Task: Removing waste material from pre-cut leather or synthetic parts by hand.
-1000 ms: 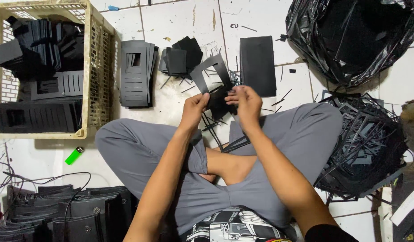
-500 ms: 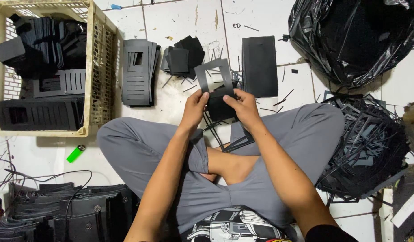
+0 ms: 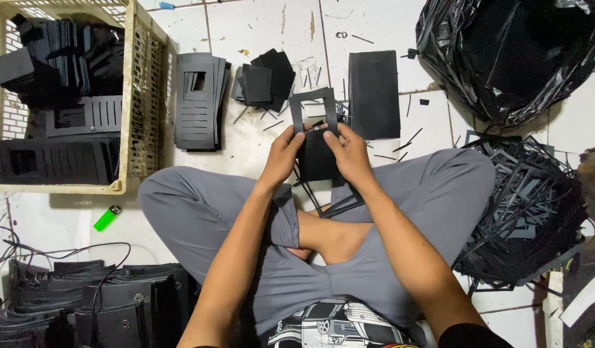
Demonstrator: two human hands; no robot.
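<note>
I sit cross-legged on a white tiled floor. My left hand (image 3: 283,154) and my right hand (image 3: 349,151) both grip a black die-cut sheet (image 3: 317,161) just past my knees. A thin black rectangular frame (image 3: 312,109) stands up from its far edge, partly detached, with the thumbs pressing near its base. More black offcut strips (image 3: 336,205) lie under the sheet between my legs.
A yellow plastic crate (image 3: 138,96) of black cut panels stands far left. Stacks of black pieces (image 3: 198,100), (image 3: 265,80) and a flat black stack (image 3: 373,93) lie ahead. A black bag (image 3: 510,55) and a heap of offcut frames (image 3: 526,206) are at right. A green lighter (image 3: 106,218) lies left.
The frame was tilted left at first; it now stands more upright and farther out from the sheet. Both hands have shifted slightly along the sheet while keeping hold.
</note>
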